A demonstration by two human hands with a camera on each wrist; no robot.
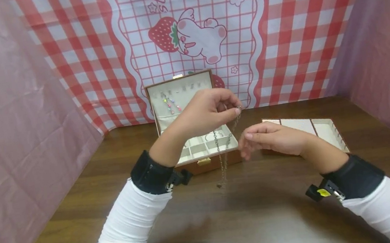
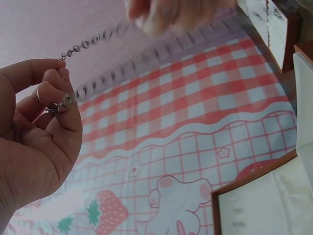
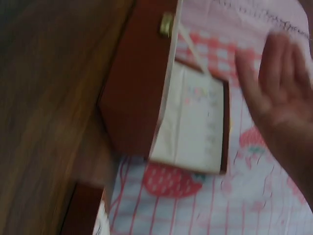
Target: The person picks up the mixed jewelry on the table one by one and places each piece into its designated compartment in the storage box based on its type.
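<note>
My left hand is raised over the open jewelry box, pinching a silver chain necklace between thumb and fingertips. The necklace hangs in long strands past the front of the box, with a small dark piece at its lower end. In the left wrist view, part of the chain also wraps around a curled finger. My right hand is beside the hanging strands, its fingers loosely extended. The right wrist view shows that hand blurred, with fingers fairly straight and nothing gripped.
The box lid stands upright, holding a colorful beaded piece and several small earrings. A ring-shaped piece lies in a box compartment. To the right, a separate compartment tray rests on the wooden table. A checkered strawberry cloth hangs behind.
</note>
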